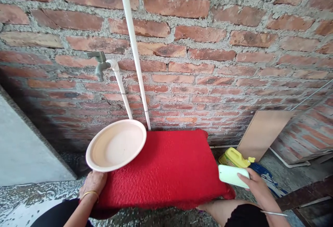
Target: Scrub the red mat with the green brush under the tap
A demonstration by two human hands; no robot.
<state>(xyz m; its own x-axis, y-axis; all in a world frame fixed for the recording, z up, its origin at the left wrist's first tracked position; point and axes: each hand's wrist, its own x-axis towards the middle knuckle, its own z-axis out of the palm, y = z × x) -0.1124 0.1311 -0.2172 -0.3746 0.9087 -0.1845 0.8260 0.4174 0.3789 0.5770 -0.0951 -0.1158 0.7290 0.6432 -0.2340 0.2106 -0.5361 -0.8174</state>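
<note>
The left hand (pixel 94 183) meets the near rim of the cream basin (pixel 117 146), fingers too hidden to tell their grip, the basin seemingly already placed over the left end of the red cloth (pixel 171 168), while the pale green slab (pixel 230 175), not put down, is clasped in the right hand (pixel 256 184).

Basin (pixel 118 145) is partly hiding left grip (pixel 94 182); green object (pixel 230 175) is partly covering right grip (pixel 254 182); tall pipe (pixel 133 36) beyond left grip is running off-frame.
</note>
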